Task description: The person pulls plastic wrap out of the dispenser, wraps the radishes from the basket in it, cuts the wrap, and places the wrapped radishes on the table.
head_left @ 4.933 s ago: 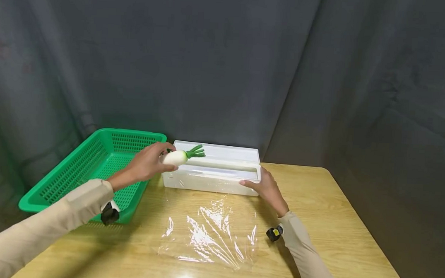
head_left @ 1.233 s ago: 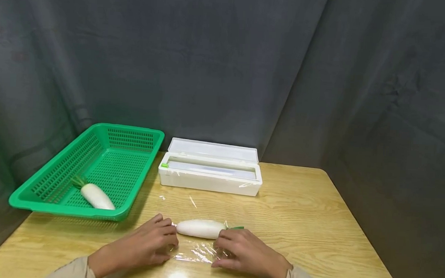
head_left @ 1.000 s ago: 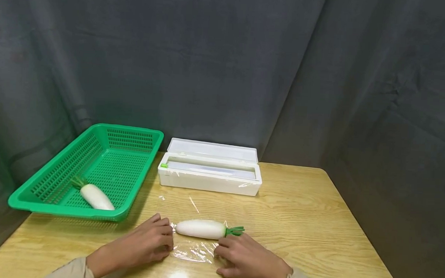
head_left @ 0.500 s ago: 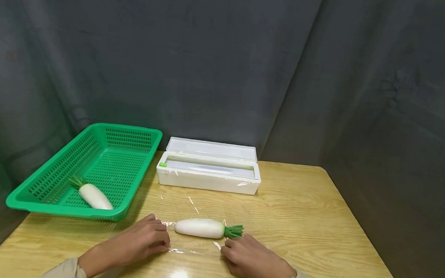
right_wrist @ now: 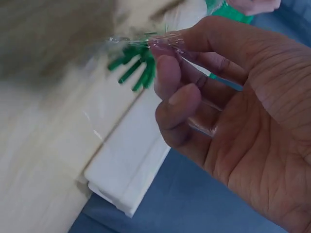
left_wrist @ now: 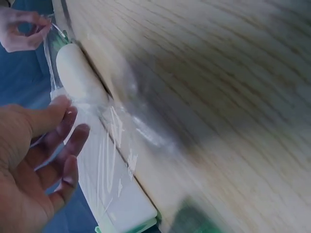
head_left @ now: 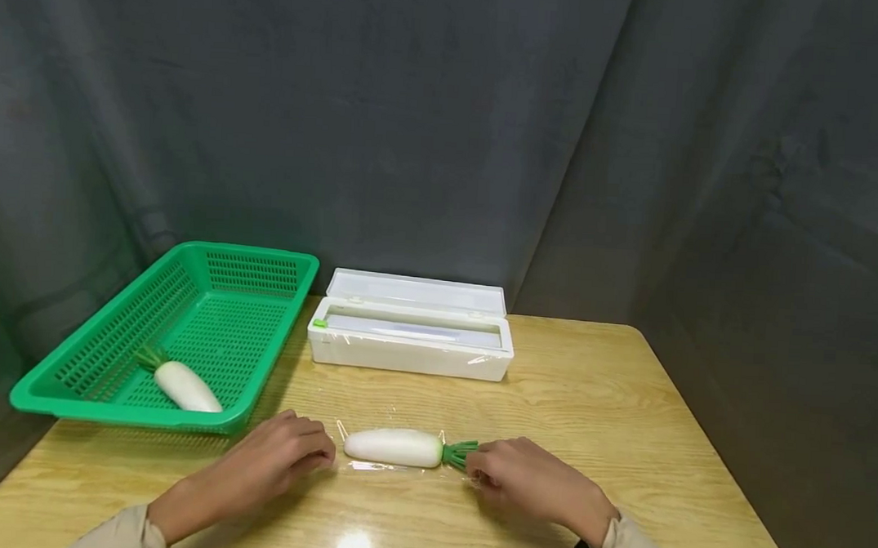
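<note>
A white radish (head_left: 393,448) with green leaf stubs lies crosswise on clear cling film (head_left: 372,466), near the front of the wooden table. At its root end, my left hand (head_left: 276,455) pinches the film between thumb and fingertip. Beyond the leaf end, my right hand (head_left: 536,478) pinches the film as well, its gathered edge showing between the fingertips in the right wrist view. In the left wrist view the film (left_wrist: 116,126) stretches, creased and shiny, beside the radish. The near film edge now lies close along the radish.
Behind the radish stands a white cling film dispenser box (head_left: 409,356) with its lid raised and a small green slider at its left end. To the left is a green slotted basket (head_left: 223,330) holding a second white radish (head_left: 186,386). A dark curtain (head_left: 415,142) hangs behind.
Both hands have moved away from the body and farther apart, bringing the near film edge up to the radish. Earlier, the left hand held a radish above the dispenser box.
</note>
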Demonstrator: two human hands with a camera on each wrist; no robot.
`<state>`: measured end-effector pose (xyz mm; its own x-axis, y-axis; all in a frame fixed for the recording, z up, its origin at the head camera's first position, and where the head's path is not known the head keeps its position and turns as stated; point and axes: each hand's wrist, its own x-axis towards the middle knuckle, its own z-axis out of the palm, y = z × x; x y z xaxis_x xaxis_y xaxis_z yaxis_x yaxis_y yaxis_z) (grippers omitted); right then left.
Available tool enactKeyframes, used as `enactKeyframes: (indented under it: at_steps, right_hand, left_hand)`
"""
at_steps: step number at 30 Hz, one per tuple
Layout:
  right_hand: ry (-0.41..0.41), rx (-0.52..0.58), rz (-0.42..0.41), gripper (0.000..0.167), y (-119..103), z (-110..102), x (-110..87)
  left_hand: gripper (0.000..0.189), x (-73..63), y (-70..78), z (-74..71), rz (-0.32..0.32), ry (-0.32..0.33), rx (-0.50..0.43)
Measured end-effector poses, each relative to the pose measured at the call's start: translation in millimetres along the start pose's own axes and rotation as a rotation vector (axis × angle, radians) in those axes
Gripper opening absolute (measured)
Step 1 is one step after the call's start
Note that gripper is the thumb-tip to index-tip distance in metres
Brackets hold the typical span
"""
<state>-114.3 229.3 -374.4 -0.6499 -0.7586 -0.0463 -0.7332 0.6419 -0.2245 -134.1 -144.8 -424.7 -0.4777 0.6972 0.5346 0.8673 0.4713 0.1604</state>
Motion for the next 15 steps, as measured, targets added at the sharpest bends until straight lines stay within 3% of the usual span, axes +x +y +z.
enactKeyframes:
  at_steps: [5, 11, 15]
  right_hand:
    - [0.032, 0.049, 0.031, 0.035, 10, -11, -1.0]
    - [0.152, 0.048, 0.058, 0.018, 24, -15, 2.0]
    - [0.169, 0.129, 0.119, 0.012, 35, -11, 7.5]
  left_hand:
    - [0.019, 5.5, -0.4, -1.2, -0.05, 0.043, 0.056]
    - [0.019, 12.9, -1.9, 1.3, -0.127, 0.125, 0.098]
    - [0.02, 14.8, -4.6, 4.3, -0.154, 0.165, 0.099]
